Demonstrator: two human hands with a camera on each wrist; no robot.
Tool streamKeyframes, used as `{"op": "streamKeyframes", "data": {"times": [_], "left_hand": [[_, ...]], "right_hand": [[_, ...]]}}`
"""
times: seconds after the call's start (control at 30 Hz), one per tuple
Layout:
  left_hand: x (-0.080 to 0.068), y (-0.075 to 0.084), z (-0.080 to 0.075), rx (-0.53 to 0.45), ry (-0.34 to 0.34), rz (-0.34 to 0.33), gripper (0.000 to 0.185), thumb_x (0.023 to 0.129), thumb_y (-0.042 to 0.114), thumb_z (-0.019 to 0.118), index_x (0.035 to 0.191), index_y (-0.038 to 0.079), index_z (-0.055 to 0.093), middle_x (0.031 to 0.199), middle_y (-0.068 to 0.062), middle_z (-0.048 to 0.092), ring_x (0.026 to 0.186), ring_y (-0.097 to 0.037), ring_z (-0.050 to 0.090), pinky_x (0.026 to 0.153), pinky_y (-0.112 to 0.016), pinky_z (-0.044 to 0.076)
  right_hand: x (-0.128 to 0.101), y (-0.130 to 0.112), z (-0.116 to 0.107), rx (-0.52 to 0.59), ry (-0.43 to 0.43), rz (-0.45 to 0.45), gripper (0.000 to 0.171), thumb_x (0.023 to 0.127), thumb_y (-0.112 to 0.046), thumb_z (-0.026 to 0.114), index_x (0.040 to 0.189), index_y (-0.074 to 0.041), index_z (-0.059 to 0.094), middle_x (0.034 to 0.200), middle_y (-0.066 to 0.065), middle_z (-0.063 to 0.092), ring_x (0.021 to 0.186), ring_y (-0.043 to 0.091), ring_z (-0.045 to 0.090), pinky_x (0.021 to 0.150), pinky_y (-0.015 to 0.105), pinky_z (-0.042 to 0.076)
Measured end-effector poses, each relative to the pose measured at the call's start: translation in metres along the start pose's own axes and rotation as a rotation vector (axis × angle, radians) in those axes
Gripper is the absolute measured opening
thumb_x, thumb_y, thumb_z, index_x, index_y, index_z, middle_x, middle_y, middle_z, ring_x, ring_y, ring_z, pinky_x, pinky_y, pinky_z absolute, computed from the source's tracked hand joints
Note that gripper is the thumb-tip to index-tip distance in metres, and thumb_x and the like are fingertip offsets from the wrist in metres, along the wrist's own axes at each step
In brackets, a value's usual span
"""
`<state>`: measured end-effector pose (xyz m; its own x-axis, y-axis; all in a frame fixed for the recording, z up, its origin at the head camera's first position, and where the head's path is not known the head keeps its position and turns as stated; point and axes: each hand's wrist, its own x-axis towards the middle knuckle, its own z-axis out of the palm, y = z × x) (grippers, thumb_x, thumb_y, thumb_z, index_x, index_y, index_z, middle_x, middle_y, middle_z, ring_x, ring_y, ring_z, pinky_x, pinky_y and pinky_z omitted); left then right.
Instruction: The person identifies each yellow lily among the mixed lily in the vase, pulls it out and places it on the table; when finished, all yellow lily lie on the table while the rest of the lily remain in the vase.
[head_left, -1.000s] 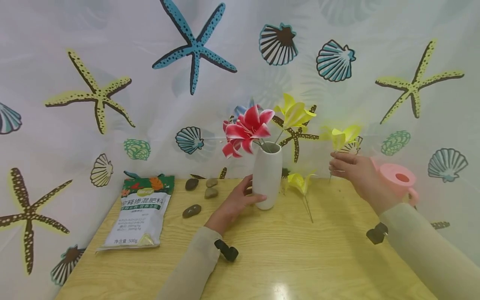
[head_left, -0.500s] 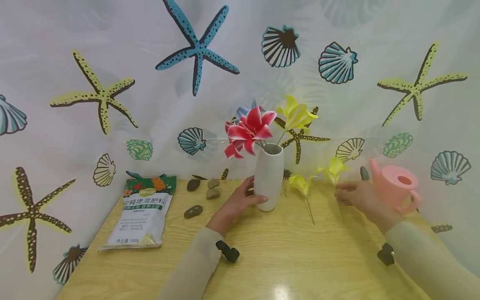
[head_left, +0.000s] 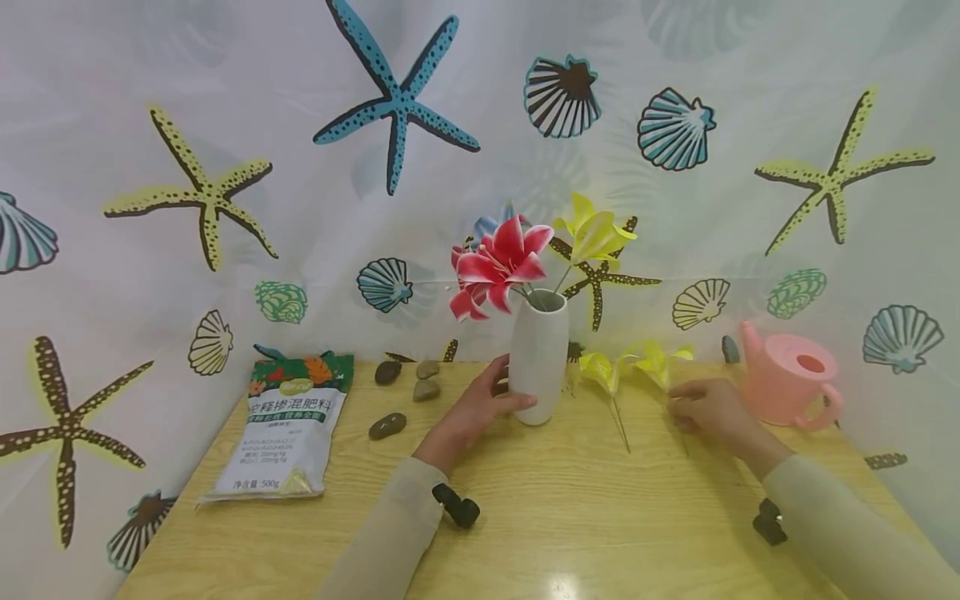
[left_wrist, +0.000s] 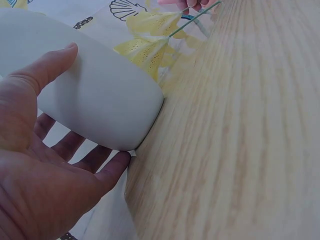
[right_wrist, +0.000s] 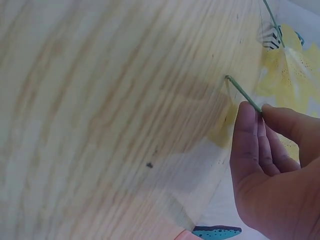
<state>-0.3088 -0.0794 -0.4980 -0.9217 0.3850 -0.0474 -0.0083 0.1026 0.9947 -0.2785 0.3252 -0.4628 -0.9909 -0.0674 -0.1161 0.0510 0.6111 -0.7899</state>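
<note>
With red and yellow lilies already in the white vase my left hand grips, my right hand pinches one of two yellow lilies lying on the desk, not yet placed.

Matt, smooth white ceramic-looking vase; glossy pale wood-grain bench; shiny plastic fertiliser bag; smooth pink plastic watering can.

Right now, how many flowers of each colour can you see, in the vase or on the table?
Red flower: 1
Yellow flowers: 3
Blue flower: 1, mostly hidden behind the red
Total: 5
</note>
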Motion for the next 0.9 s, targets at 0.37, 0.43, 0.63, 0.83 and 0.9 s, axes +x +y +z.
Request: {"op": "streamKeyframes", "data": {"times": [0.37,0.43,0.63,0.83,0.9], "left_hand": [[-0.003,0.002,0.001,-0.004,0.005,-0.012,0.087,0.100,0.034,0.086,0.173,0.033,0.037,0.178,-0.006,0.043,0.164,-0.040,0.043,0.134,-0.066,0.038],[-0.004,0.002,0.001,-0.006,0.006,-0.014,0.088,0.101,0.034,0.086,0.173,0.033,0.037,0.178,-0.006,0.043,0.165,-0.040,0.042,0.134,-0.066,0.037],[-0.004,0.002,0.000,-0.008,0.010,-0.026,0.089,0.099,0.035,0.087,0.173,0.035,0.037,0.179,-0.004,0.042,0.165,-0.038,0.041,0.135,-0.066,0.036],[-0.005,0.003,0.001,-0.005,0.010,-0.034,0.090,0.098,0.037,0.088,0.173,0.037,0.037,0.179,-0.002,0.041,0.166,-0.036,0.041,0.135,-0.065,0.036],[-0.004,0.004,0.001,-0.007,0.011,-0.037,0.090,0.098,0.038,0.089,0.172,0.037,0.038,0.178,-0.002,0.042,0.166,-0.036,0.041,0.135,-0.065,0.036]], "right_hand": [[-0.002,-0.002,0.003,-0.025,0.003,0.009,0.040,0.106,-0.011,0.072,0.134,0.017,0.070,0.113,0.024,0.082,0.086,0.013,0.077,0.078,0.031,0.069],[-0.001,-0.002,0.003,-0.024,0.005,0.009,0.040,0.107,-0.012,0.072,0.134,0.017,0.070,0.112,0.024,0.082,0.086,0.013,0.077,0.077,0.031,0.069],[0.002,0.000,-0.004,-0.011,0.018,0.014,0.043,0.109,-0.013,0.068,0.139,0.018,0.065,0.116,0.025,0.082,0.088,0.011,0.077,0.077,0.028,0.068],[0.003,-0.018,-0.025,0.052,0.044,-0.010,0.049,0.114,-0.020,0.064,0.146,0.017,0.058,0.139,0.029,0.075,0.091,0.000,0.079,0.097,0.031,0.066],[0.002,-0.032,-0.031,0.070,0.055,-0.021,0.050,0.114,-0.023,0.063,0.148,0.014,0.058,0.143,0.030,0.073,0.094,0.000,0.080,0.110,0.045,0.063]]}}
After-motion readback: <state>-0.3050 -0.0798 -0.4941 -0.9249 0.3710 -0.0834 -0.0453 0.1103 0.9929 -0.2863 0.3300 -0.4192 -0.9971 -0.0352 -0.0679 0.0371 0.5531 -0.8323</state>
